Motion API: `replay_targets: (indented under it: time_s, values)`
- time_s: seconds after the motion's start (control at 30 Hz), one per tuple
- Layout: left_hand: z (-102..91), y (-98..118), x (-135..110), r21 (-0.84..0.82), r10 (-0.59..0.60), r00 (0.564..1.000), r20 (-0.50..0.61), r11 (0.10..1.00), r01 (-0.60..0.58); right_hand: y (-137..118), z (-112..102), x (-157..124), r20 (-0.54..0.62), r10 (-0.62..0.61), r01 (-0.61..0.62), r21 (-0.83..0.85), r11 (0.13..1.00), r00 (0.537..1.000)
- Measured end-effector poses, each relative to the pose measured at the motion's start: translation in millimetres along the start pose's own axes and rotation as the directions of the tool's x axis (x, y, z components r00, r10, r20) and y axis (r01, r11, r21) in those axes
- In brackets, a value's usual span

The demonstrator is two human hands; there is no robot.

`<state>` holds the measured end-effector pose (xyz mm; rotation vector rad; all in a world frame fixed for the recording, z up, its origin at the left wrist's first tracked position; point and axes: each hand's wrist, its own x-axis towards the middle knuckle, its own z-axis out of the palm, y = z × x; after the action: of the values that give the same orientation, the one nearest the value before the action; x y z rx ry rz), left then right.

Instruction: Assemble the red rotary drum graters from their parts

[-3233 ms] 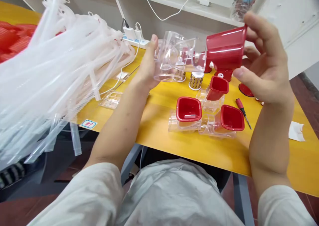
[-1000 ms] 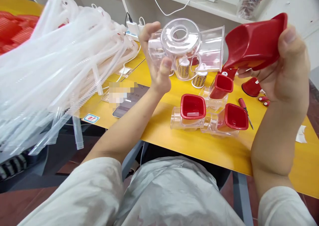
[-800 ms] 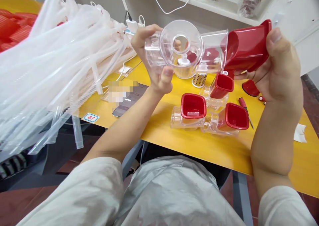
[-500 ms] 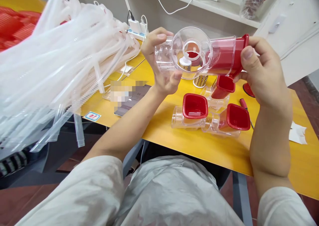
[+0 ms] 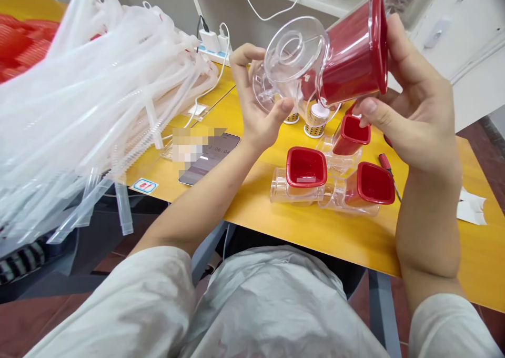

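My left hand is closed around the clear plastic rotary grater housing, its round flange facing me. A red square-mouthed hopper joins the housing's right side and slants up to the right. The fingers of my right hand hold the hopper by its rim, the thumb low beneath it. Below, on the yellow table, three similar clear housings with red hoppers stand together: a left one, a right one and a rear one. Behind them, a perforated metal grating drum with a white top stands partly hidden.
Translucent plastic tubes heap at the left, with red ribbed pieces behind. A phone lies by my left forearm. A red-handled screwdriver and torn white paper are at the right. A power strip stands behind.
The held housing has turned, and its red hopper has swung from nearly level to slanting upward. My right hand has shifted its hold on the rim.
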<state>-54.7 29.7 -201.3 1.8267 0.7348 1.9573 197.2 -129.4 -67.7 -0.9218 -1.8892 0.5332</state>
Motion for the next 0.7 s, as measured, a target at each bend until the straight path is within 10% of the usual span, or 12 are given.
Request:
replay_targets:
  time_s: [0.23,0.7]
  values:
    - [13.7,-4,6,-0.317,0.16,0.981,0.113,0.941,-0.117,-2,-1,-9,-0.082,0.021,-0.029,-0.105,0.994,0.996]
    - [-25.0,21,12,0.074,-0.096,0.83,0.55,0.995,0.066,4,8,-2,0.124,-0.08,0.092,-0.093,0.991,0.989]
